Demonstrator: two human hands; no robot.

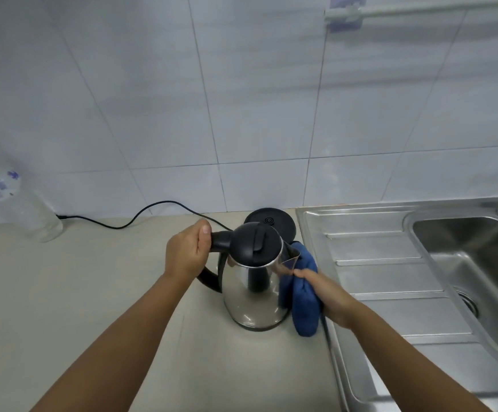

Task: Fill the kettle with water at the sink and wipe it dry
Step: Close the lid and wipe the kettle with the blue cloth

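Observation:
A steel kettle with a black lid and black handle stands on the beige counter, lid closed. My left hand grips the top of its handle. My right hand holds a blue cloth pressed against the kettle's right side, just below the spout. The stainless sink lies to the right, its basin partly out of frame.
The kettle's black base sits behind it by the tiled wall, with a black cord running left. A clear plastic bottle stands at the far left. The sink's ribbed drainboard adjoins the counter. A rail hangs on the wall above.

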